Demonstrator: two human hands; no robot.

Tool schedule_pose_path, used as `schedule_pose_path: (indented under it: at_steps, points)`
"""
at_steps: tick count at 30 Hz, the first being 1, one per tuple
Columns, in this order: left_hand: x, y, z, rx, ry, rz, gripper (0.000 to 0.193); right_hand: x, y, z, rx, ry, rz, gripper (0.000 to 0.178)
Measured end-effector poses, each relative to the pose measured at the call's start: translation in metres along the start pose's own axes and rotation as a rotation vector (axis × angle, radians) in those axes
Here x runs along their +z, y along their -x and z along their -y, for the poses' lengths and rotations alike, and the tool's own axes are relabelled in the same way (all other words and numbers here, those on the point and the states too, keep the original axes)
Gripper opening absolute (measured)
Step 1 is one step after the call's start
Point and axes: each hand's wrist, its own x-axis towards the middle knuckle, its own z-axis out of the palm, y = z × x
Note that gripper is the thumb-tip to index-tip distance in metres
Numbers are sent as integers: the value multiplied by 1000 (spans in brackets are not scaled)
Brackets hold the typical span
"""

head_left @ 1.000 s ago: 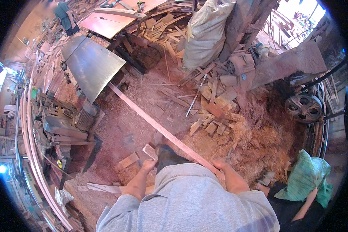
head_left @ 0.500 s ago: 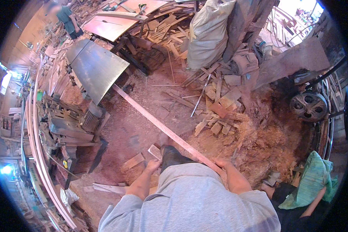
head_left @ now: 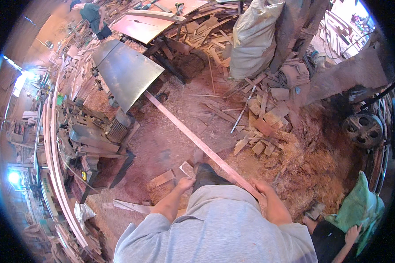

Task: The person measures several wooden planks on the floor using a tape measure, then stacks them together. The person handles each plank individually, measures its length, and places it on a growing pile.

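- we find the right hand with its grip closed on the near part of a long wooden strip; most of the fingers are out of sight.
- we see the strip running slantwise above the floor, from the right hand up to the edge of a grey metal plate. we cannot tell whether its far end stops at that edge or passes beneath.
- the strip's near end is lost behind the right hand and the grey shirt.
- the left hand lies just below a small wooden block. we cannot tell whether its grip holds the block, touches it or is empty.
- we note a flat offcut left of the block, and a dark trouser leg partly covered by the shirt.
- at lower right, a co-worker's hand is at a green sack; we cannot make out its hold, and the body is cut off by the dark rim.
- a pale sack and a pink-topped desk run out of view at the top.
- a second co-worker, upper left, is too small for us to read the hands.
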Motion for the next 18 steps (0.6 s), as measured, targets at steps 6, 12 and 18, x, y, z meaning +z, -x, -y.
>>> schedule_pose_path:
  at_steps: [6, 12, 18]
  points:
    - [9, -24, 23, 14, -27, -17, 39, 2, -28, -118, 17, -269, -154, 68]
    - [6, -11, -19, 11, -98, 27, 40, -28, -13, -293, 319, -73, -243, 61]
    - [8, -23, -25, 23, -233, 43, 43, -25, 10, -376, 391, 102, -316, 40]
